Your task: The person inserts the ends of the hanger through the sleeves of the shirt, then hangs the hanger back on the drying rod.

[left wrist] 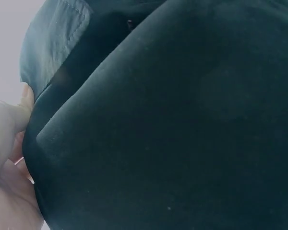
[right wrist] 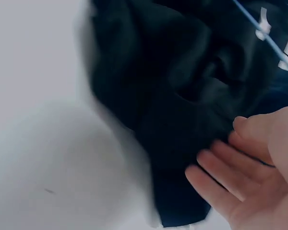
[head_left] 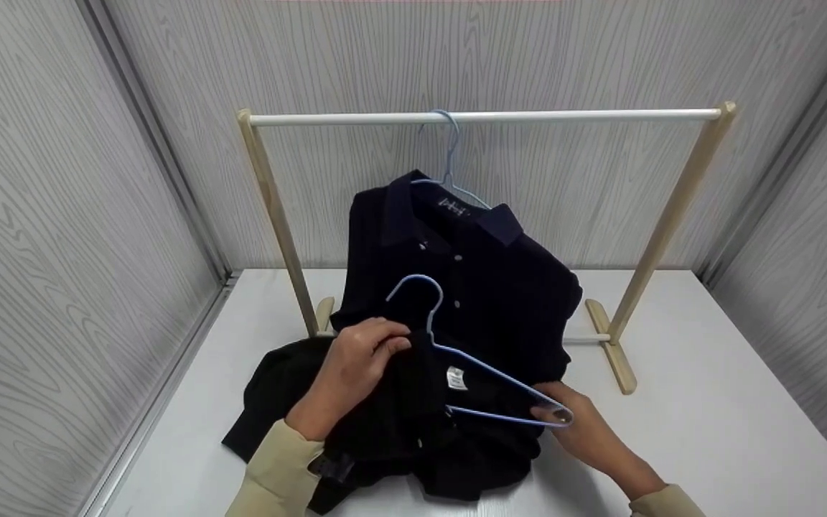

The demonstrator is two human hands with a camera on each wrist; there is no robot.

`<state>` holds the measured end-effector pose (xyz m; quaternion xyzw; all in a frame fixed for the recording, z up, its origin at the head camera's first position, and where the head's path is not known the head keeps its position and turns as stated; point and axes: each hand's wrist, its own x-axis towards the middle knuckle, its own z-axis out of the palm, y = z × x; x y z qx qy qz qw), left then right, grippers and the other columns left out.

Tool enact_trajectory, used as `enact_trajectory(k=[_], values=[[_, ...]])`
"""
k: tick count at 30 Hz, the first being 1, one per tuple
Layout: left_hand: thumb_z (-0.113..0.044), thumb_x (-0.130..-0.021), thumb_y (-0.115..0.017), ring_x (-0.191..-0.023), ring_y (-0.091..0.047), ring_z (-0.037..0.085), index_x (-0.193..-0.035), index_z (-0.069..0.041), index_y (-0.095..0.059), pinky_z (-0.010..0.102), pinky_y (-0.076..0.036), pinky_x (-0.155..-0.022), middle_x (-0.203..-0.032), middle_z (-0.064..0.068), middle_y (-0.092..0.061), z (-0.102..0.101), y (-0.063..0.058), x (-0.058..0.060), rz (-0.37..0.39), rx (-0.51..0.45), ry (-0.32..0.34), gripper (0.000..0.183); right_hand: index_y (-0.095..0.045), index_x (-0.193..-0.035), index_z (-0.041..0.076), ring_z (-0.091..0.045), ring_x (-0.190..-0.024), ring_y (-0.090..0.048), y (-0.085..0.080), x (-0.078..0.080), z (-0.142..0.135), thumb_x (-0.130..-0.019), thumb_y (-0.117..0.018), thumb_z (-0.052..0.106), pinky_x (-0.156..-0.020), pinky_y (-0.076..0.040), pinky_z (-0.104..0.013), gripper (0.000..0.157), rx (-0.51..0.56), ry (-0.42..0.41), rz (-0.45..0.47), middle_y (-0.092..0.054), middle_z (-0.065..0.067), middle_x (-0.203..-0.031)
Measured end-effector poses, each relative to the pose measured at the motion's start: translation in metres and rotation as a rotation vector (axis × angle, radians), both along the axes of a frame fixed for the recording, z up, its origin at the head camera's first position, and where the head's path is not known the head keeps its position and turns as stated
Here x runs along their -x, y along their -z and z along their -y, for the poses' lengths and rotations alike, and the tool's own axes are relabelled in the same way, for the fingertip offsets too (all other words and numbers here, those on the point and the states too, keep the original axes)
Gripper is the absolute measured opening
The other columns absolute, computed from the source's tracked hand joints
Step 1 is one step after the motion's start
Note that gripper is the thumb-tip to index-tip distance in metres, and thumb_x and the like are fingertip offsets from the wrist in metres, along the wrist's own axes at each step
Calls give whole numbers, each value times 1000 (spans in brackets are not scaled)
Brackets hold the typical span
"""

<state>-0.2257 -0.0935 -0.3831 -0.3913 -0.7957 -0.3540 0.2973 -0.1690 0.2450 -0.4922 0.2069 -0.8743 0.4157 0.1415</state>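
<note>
A black collared shirt (head_left: 277, 388) lies bunched on the table, with a white label inside its neck. My left hand (head_left: 352, 366) pinches the shirt by its collar, beside the hook of a light-blue hanger (head_left: 500, 416). One side of this hanger is hidden in the shirt; the other sticks out to the right. My right hand (head_left: 578, 427) is by that outer end. In the right wrist view, the fingers (right wrist: 216, 189) of that hand are fairly straight against the black cloth. Dark fabric (left wrist: 173, 124) fills most of the left wrist view.
Behind, a navy shirt (head_left: 507, 287) hangs on another blue hanger (head_left: 449, 154) from the white rail (head_left: 564, 115) of a wooden-legged rack (head_left: 672, 208). The rack stands on a white table (head_left: 708, 431) between wood-grain panels.
</note>
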Motion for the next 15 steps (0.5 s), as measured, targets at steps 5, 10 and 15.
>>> enact_trajectory(k=[5,10,15], values=[[-21,-84,-61,-80,-59,3,-90,-11,-67,15,-47,-72,-85,-3,-66,1,-1,0,1,-14,11,13,-59,-102,2,-11,-67,-59,15,-1,14,-77,-68,3,-52,-47,-18,27,36,14,-66,-60,-7,-88],[-20,-85,-61,-79,-59,2,-91,-11,-67,15,-47,-71,-85,-3,-65,4,-2,-1,12,-16,13,13,-59,-81,7,-1,-61,-51,12,2,12,-79,-66,5,-50,-43,-17,8,-24,42,-128,-57,4,-73],[-19,-84,-61,-81,-59,1,-91,-13,-67,17,-47,-73,-87,-5,-65,9,-2,-1,36,-33,-18,11,-56,-81,16,-4,-52,-46,-18,2,3,-86,-59,18,-45,-40,-21,7,52,113,89,-51,7,-63]])
